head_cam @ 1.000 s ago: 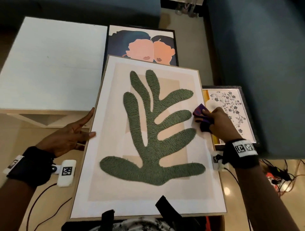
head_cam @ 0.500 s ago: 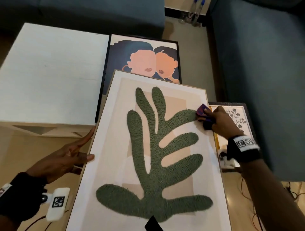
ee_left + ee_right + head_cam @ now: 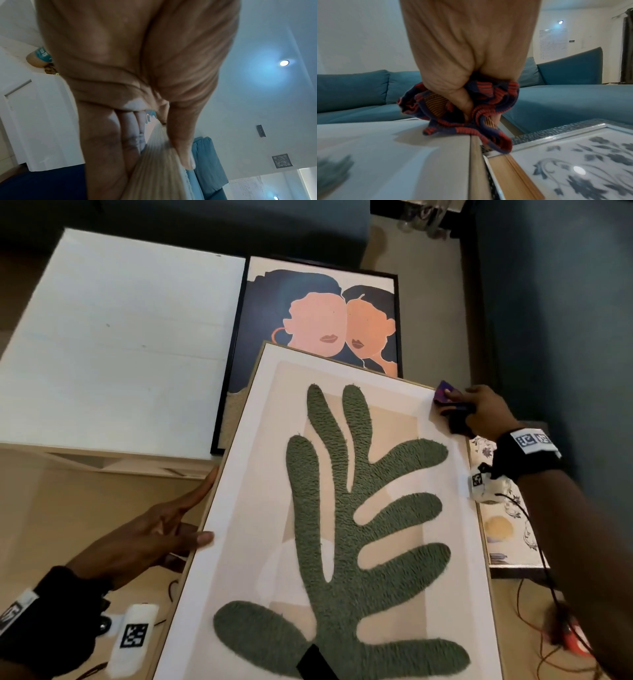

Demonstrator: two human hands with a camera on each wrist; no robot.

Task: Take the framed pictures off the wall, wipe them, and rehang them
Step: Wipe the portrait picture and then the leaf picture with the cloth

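A large framed picture point(image 3: 342, 508) with a green leaf shape on a cream ground lies tilted in front of the person, its far end resting over the lower part of a black-framed picture point(image 3: 322, 320) of two faces. The right hand point(image 3: 479, 409) is at the far right corner of the large picture, fingers curled round a bunched red and dark blue striped cloth point(image 3: 462, 108); in the right wrist view the cloth sits on the picture's edge and hangs a little over its side. The left hand point(image 3: 147, 535) grasps the left edge of the wooden frame about halfway along, thumb lying on the white front and the fingers stretched along and under the frame's side, as the left wrist view also shows. Just to the right of the large picture, and lower, lies a third picture point(image 3: 573, 162) with a grey flower pattern in a silver, textured frame. A white table point(image 3: 113, 344) stands to the far left, touching the black frame's left side. A blue sofa point(image 3: 359, 92) runs along the far side and round to the right. Orange and black cables point(image 3: 555, 642) lie on the floor at the near right.
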